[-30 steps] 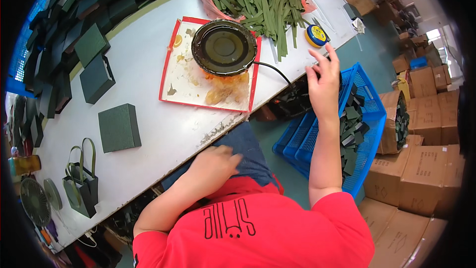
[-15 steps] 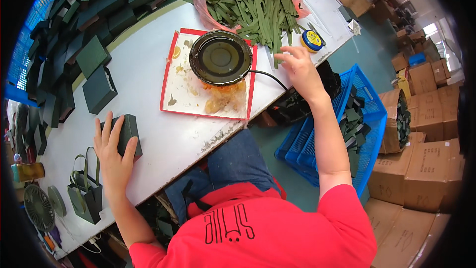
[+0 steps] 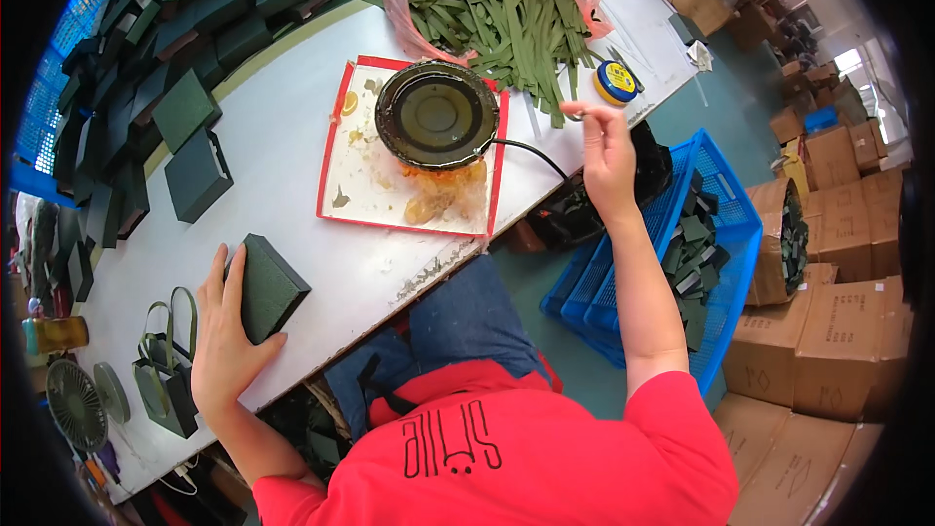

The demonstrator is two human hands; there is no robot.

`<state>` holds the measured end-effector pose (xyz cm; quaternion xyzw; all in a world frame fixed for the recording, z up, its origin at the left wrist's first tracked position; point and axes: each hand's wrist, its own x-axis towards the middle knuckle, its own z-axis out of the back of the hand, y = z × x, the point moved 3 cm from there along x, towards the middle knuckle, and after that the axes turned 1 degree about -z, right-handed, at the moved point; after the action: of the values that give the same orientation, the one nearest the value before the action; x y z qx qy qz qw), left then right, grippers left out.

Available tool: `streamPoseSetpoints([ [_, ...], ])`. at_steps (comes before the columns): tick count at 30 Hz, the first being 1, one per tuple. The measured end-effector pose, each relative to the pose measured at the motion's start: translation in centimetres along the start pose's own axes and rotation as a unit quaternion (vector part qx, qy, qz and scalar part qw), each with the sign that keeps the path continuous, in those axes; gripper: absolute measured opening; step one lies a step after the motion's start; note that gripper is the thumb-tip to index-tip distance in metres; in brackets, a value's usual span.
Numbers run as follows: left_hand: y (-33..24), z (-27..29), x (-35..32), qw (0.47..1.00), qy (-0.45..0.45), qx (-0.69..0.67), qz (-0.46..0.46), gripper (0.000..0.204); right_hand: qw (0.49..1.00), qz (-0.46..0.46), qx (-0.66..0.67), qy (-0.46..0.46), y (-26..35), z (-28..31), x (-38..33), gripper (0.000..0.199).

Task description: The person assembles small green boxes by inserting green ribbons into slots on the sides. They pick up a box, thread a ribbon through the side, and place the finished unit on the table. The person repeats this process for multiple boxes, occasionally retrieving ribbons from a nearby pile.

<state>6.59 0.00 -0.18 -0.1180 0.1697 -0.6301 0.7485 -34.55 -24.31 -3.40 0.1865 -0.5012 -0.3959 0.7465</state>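
My left hand (image 3: 226, 336) grips a dark green box (image 3: 275, 287) on the left part of the white table (image 3: 341, 282). Its fingers lie along the box's left side, and the thumb is at the near corner. My right hand (image 3: 609, 156) is raised at the table's right edge, thumb and fingers pinched together. Those fingertips are beside the loose end of the green ribbon strips (image 3: 526, 29), which spill from a pink plastic bag (image 3: 397, 0). Whatever is between them is too small to make out. A blue and yellow tin (image 3: 616, 83) sits close to that hand.
A black round pan of dark liquid (image 3: 436, 115) with a cord stands on a red-rimmed white tray (image 3: 336, 205). Green boxes (image 3: 198, 175) are piled at the left. Nearby are a small green bag (image 3: 168, 390) and a fan (image 3: 76, 404). Blue crates (image 3: 726, 205) stand at right.
The box under my left hand has turned and shifted toward me, with the hand lower around it. My right hand's spread fingers have closed into a pinch, and the nearest ribbon end has shifted right.
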Motion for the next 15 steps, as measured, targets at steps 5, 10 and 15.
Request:
streamPoseSetpoints([
  [5, -0.6, 1.6, -0.9, 0.999, 0.023, -0.036, 0.020, 0.119, 0.941, -0.233, 0.245, -0.023, 2.6, 0.1, -1.9, 0.016],
  [10, -0.5, 2.2, -1.7, 0.999, 0.031, 0.006, 0.035, 0.118, 0.847, -0.371, 0.363, 0.119, 9.3, -0.9, -4.8, 0.024],
  [15, -2.3, 2.9, -1.1, 0.996, 0.071, 0.057, 0.023, 0.114, 0.797, -0.425, 0.375, 0.208, 13.0, -2.5, -7.7, 0.030],
])
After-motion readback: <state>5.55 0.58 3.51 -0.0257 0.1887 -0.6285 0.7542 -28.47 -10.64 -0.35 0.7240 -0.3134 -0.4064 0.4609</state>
